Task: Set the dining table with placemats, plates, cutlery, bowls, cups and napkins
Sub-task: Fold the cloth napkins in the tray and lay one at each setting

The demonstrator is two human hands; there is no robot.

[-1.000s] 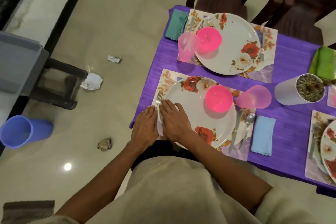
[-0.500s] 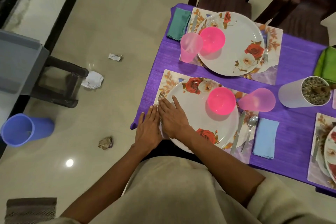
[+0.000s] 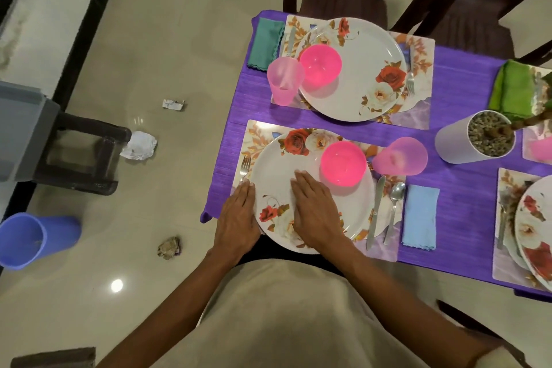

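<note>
1. Your right hand (image 3: 315, 215) lies flat, fingers straight, on the near plate (image 3: 310, 188); your left hand (image 3: 239, 218) rests flat at its left rim, grasping nothing.
2. This setting looks complete: placemat (image 3: 254, 137), fork (image 3: 245, 166), bowl (image 3: 343, 163), cup (image 3: 400, 156), knife (image 3: 375, 210), spoon (image 3: 394, 207), napkin (image 3: 419, 216).
3. The far setting (image 3: 358, 69) looks done too; the settings at right are only partly in view.

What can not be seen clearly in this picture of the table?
Head view only:
- Fork: handle end is under the left hand.
- Near plate: the right hand covers part.
- Right-edge place setting: cut off by the frame.
- Far pink cup: contents too blurred to tell.
</note>
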